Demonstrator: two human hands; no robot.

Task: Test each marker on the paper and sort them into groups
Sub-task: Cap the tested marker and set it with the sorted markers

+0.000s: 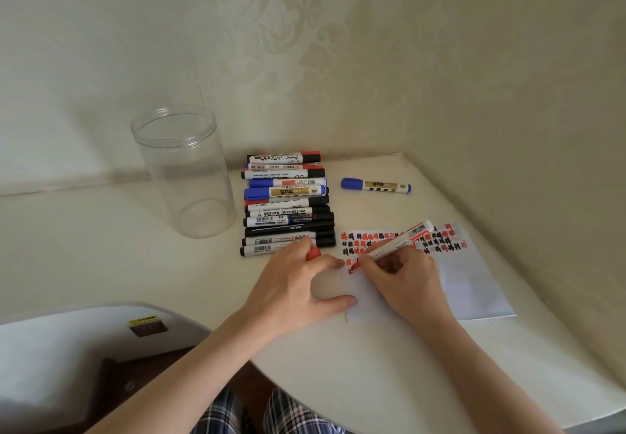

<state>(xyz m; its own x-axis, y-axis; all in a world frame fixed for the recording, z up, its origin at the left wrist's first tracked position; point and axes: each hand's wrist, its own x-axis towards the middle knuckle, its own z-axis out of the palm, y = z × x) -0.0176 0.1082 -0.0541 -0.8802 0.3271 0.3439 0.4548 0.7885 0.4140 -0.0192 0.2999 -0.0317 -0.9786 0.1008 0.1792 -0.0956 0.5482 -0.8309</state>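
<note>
- My right hand (403, 276) reaches in from the lower right, forearm angled up across the bench (372, 383), wrist low over the paper (474, 284).
- Its grip is clenched around a red marker (396, 240), fingers curled on the barrel near the tip; the barrel slants up and away to the right, and the red tip touches the paper's left part, just below rows of red and black test marks.
- My left hand (298, 284) comes in from the lower left and rests on the bench at the paper's left edge, thumb stretched toward the sheet.
- That grip grasps a red cap (313, 253), which sticks out between the curled fingers at the top of the hand.
- A row of markers (288, 206) lies side by side behind my left hand, caps red, blue and black.
- One blue marker (376, 185) lies apart, behind the paper.
- A clear plastic jar (184, 169) stands upright, left of the row.
</note>
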